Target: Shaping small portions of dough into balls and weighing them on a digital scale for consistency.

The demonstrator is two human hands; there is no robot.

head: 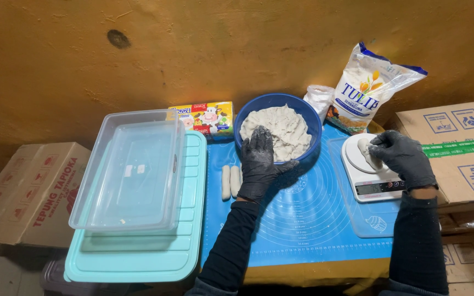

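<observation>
1. One blue bowl (246, 121) holds one mass of dough (283, 129).
2. The left hand (258, 163) rests spread on that dough.
3. Two dough logs (230, 182) lie left of the bowl.
4. Right of the bowl, the right hand (402, 157) pinches one dough piece (367, 153) on one scale (370, 181).

Mat (303, 230) lies under my work, wall at 12 o'clock. Bowl (277, 104) of dough (283, 129) sits at the mat's 12 o'clock edge; my left hand (259, 164) rests on its near rim. Two dough sticks (230, 182) lie at the bowl's 8 o'clock. Scale (371, 181) stands at the bowl's 3 o'clock, a dough piece (366, 153) on it under my right hand (404, 156). Flour bag (366, 87) stands at 12 o'clock from the scale. Lidded tub (127, 170) sits on a tray (154, 252) at the mat's 9 o'clock.
</observation>
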